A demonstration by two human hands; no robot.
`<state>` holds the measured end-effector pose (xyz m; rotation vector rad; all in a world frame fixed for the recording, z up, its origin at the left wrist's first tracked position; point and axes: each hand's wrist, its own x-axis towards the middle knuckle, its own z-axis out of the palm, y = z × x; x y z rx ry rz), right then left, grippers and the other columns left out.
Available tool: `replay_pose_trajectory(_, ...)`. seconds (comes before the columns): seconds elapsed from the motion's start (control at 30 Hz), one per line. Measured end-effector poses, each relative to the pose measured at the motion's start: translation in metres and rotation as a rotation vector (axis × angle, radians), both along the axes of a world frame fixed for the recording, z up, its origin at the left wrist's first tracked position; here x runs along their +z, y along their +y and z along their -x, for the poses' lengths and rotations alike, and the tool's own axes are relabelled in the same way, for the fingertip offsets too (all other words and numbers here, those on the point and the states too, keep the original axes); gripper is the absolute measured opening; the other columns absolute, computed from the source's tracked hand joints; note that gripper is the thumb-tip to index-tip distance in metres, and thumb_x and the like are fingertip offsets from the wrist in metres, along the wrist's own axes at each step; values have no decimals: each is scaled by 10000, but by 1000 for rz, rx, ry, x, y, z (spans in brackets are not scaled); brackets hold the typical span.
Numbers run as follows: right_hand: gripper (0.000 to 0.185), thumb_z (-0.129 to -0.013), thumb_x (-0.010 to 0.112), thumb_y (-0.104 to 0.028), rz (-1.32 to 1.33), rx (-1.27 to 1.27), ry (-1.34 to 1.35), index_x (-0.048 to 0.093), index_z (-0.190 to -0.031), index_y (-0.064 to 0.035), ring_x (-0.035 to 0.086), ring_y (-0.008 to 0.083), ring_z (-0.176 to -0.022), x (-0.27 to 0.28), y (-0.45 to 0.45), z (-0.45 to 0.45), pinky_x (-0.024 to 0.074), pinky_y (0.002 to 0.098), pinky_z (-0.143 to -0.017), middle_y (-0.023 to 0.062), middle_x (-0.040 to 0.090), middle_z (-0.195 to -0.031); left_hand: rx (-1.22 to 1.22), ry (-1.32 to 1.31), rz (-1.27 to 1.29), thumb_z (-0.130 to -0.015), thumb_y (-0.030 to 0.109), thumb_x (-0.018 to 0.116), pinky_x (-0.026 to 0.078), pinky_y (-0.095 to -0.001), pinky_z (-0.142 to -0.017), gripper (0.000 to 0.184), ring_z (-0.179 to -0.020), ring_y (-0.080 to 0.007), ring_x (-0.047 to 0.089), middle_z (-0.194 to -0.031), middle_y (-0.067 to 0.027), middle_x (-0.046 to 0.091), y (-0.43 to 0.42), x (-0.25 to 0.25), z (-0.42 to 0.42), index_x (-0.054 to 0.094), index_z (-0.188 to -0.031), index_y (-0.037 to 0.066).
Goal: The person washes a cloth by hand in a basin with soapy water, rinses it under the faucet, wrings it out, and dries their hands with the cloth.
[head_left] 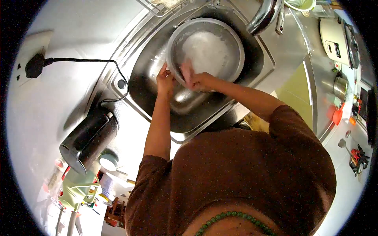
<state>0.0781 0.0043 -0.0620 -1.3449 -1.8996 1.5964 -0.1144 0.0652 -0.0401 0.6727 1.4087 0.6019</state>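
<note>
A metal sink is occupying the frame's upper middle, with a round grey basin, lacking any long axis, sitting inside. It is lying up and right of the left hand, whose fingers are meeting its lower-left rim. The right hand, forearm slanting from the right, is blurring nearer its middle; whether either is gripping is remaining unclear.

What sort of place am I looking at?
Probably a kitchen: a basin at a steel sink, a black kettle-like appliance to one side, and what looks like a rice cooker.
</note>
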Motion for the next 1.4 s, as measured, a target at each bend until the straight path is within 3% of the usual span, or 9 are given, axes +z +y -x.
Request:
replay_pose_trajectory(0.07,94,-761,614,-195,-142,194,-62,655,-812,-128,609,193,-698,10,-12,-30,478,317,-637,37,643,-763,2,26,-17,-809,-63,513,456,-253,-546,567,-651,-118,525,-811,-28,537,-2,0,-1,425,-1333,136)
replay_pose_trajectory(0.13,216,-685,660,-178,822,-8,-13,652,-892,-115,626,259,-642,1,-17,-62,481,397,-589,74,643,-731,9,23,-73,-808,-51,519,450,-251,-537,565,-634,-111,513,-805,-23,534,-4,-14,1,434,-1329,150)
replay_pose_trajectory(0.3,363,-645,681,-203,162,742,-707,635,-998,-134,633,281,-665,54,17,-121,489,416,-605,105,652,-761,15,13,-82,-812,-46,513,442,-248,-528,568,-611,-102,498,-792,-15,534,-2,-9,-2,429,-1334,161)
replay_pose_trajectory(0.5,167,-694,612,-212,-237,339,-1103,676,-785,-88,628,312,-766,24,83,-168,492,425,-662,138,653,-823,-39,11,-75,-819,-44,506,444,-254,-529,575,-620,-97,507,-773,-18,547,7,-4,-2,410,-1347,163)
replay_pose_trajectory(0.63,209,-766,513,-218,-604,47,-951,663,-820,-83,605,321,-847,-26,146,-160,481,431,-737,143,647,-891,-52,4,-64,-809,-48,508,442,-261,-526,619,-583,-107,504,-773,-19,558,10,-11,3,387,-1360,206)
replay_pose_trajectory(0.9,206,-718,584,-147,230,-147,241,584,-900,-49,576,149,-758,39,162,-51,477,314,-657,47,619,-823,-188,351,-188,-801,-28,482,446,-252,-788,518,-819,-138,583,-960,-74,642,13,-3,64,485,-1290,143)
replay_pose_trajectory(1.2,291,-777,569,-217,-305,-420,-339,621,-997,-34,604,285,-903,-104,61,-11,476,394,-809,151,629,-1010,-344,781,-555,-801,40,524,436,-392,-850,469,-927,-355,545,-1021,-187,579,11,-17,75,487,-1264,109)
replay_pose_trajectory(1.3,303,-745,593,-239,99,-202,-185,636,-991,-67,592,308,-928,-86,32,6,467,418,-815,154,621,-1033,-438,1126,-869,-794,67,561,416,-411,-852,485,-991,-369,494,-1107,-216,508,1,22,47,468,-1270,92)
replay_pose_trajectory(1.4,337,-732,610,-281,-130,-150,-290,629,-1011,-93,560,291,-983,-89,50,3,454,412,-796,121,602,-1073,-347,737,-854,-743,46,620,414,-417,-811,543,-959,-350,489,-1131,-213,476,-10,-8,28,465,-1262,72)
